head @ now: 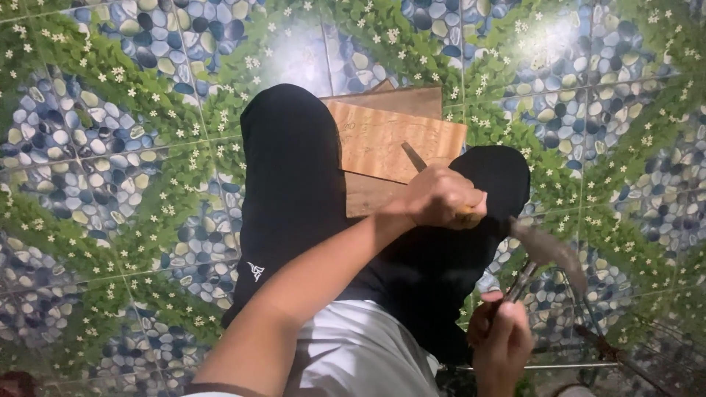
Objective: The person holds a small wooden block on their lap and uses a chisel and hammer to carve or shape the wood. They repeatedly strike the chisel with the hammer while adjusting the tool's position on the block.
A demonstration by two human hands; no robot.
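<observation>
Two hands are busy here: my left hand is clenched tight around a chisel, its blade tip resting on the light wooden board that lies across my knees in black trousers, over the pebble-patterned floor tiles. My right hand is closed on the handle of a hammer, drawn back low and just right of the chisel hand. I judge a clean strike wants the chisel steady, the board pinned still, and the hammer square on the chisel's end.
</observation>
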